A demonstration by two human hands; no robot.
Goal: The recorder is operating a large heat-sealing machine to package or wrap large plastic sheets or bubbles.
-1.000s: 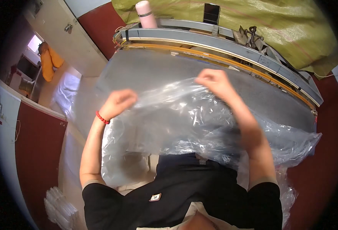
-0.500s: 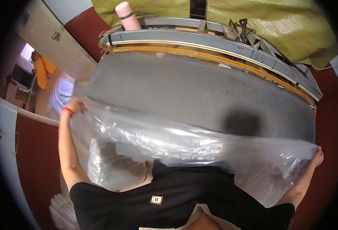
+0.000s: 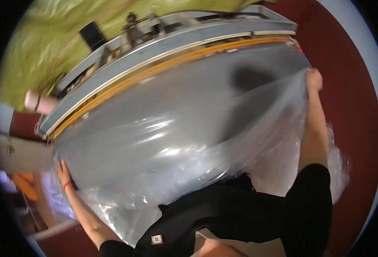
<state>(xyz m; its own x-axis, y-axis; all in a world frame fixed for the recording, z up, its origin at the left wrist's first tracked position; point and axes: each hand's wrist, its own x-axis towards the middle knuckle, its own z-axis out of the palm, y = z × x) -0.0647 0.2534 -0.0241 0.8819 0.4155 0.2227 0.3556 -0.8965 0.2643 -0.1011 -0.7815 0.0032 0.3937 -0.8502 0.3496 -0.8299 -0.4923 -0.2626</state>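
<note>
A long clear plastic film sheet (image 3: 180, 158) lies across the near part of a dark grey flat bed (image 3: 197, 79) and hangs over its near edge toward my body. My right hand (image 3: 314, 80) is closed on the film's corner at the bed's right end, pulling it taut in folds. At the left end, my left hand (image 3: 63, 173), with a red band at the wrist, rests against the film and bed edge. Its fingers look stretched out, though slightly blurred. A dark shadow falls on the bed toward the right.
Along the bed's far side runs a grey metal rail (image 3: 167, 43) with an orange strip (image 3: 163, 62). A pink bottle (image 3: 41, 103) stands by its left end, and a metal clamp (image 3: 132, 30) is behind it. Yellow-green sheeting (image 3: 60, 43) hangs behind. A dark red wall (image 3: 347, 107) borders the right.
My right hand has carried its film corner away from me, up to the bed's far right. The film now covers more of the bed. My left hand's fingers have straightened, and the view has turned.
</note>
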